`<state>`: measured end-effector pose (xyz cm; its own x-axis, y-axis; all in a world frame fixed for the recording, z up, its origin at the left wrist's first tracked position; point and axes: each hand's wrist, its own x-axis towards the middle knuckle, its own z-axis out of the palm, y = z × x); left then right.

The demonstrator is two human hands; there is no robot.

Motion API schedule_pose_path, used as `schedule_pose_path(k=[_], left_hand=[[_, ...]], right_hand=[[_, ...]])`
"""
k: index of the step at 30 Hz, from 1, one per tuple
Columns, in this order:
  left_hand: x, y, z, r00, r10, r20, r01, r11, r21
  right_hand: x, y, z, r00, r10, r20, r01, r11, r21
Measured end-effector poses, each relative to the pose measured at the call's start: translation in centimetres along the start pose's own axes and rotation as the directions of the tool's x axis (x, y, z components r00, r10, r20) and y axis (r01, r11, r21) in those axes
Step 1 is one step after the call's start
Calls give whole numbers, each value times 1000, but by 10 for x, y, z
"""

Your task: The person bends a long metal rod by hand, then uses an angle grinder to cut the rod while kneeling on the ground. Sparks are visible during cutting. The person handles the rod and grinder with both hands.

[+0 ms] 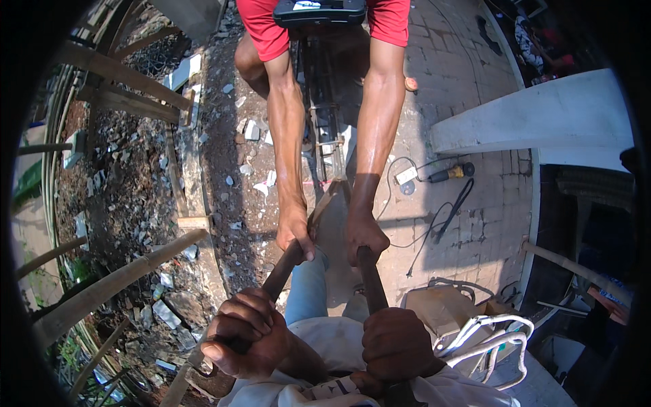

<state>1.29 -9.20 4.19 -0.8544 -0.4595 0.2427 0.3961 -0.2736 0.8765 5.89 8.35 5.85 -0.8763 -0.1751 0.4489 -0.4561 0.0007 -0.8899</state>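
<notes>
Left hand (245, 334) and right hand (397, 342) each clasp a wooden handle (369, 278)

At the bottom of the frame the left hand (245, 334) is gripping a brown wooden handle (283, 266), and the right hand (395, 344) is gripping a second handle (370, 281). Just above, a person in a red shirt (261, 26) is clasping the same handles with both hands (296, 229). At centre right, a power tool (451, 172) is lying on the paved ground (475, 224).
</notes>
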Motion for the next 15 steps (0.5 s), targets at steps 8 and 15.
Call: schedule_pose_path(k=[8, 15], left_hand=[[-69, 2, 35, 947, 10, 322, -27, 998, 49], [-80, -1, -65, 966, 85, -244, -59, 992, 111]], right_hand=[[0, -13, -47, 971, 43, -234, -26, 997, 76], [-36, -30, -7, 982, 70, -177, -39, 984, 174]])
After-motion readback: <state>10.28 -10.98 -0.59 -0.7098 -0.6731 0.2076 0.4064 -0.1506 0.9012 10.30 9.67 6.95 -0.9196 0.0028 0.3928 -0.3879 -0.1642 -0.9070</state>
